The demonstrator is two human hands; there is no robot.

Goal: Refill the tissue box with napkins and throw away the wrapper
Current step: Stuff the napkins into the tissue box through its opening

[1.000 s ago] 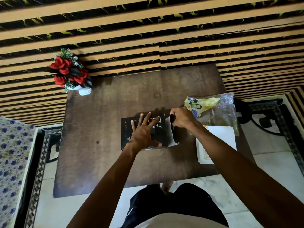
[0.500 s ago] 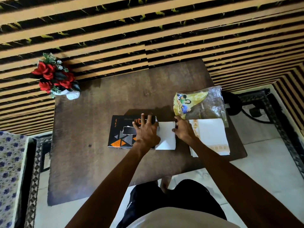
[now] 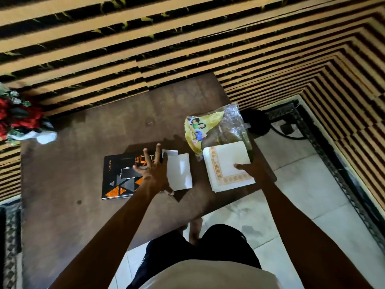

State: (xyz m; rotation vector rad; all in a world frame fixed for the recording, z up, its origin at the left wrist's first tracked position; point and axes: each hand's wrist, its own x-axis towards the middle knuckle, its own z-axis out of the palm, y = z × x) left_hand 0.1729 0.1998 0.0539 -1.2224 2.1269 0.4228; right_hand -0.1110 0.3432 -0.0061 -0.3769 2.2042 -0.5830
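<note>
We see the left hand (image 3: 153, 174) at frame centre, fingers splayed wide, palm down on the right end of the tissue box (image 3: 123, 178); it grips nothing. The right hand (image 3: 253, 170), right of centre, lies flat on the napkins (image 3: 226, 163) with the thumb on top of the stack; we cannot tell whether the fingers curl under the edge. The tissue box lies flat, long axis left to right across the frame, its open end pointing right toward the napkins, with a white inner flap (image 3: 180, 172) folded out there. It is black glossy cardboard with orange and grey triangles. The napkins are a square white paper stack with an orange patterned border, just right of the flap, not touching it. The wrapper (image 3: 210, 126), crinkled clear plastic with a yellow printed panel, sits just above the napkins, touching them. All rest on a dark brown wooden table (image 3: 83, 215). Red flowers (image 3: 16, 119) sit at the left frame edge.
</note>
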